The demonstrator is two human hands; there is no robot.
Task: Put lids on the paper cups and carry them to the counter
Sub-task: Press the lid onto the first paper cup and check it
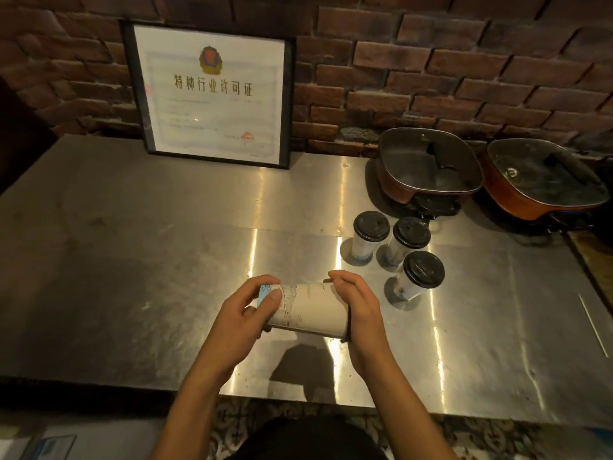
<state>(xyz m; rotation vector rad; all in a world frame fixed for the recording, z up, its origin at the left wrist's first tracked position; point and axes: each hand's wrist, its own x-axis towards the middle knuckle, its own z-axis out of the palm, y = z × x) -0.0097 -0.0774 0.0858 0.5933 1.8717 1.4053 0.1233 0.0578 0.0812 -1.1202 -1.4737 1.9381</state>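
Over the worktop's (132, 227) near edge, your left hand (245, 310) grips the sideways paper cup (311, 310) while your right hand (358, 307) presses its lid on. Next, stand it beside the three lidded cups (398, 247).

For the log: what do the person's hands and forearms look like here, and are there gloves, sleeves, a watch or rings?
Both the left hand and the right hand are bare, with no gloves. Both forearms are uncovered as far as the bottom of the frame, so no sleeves show. No watch, bracelet or ring is visible, and no markings can be made out in the dim light.
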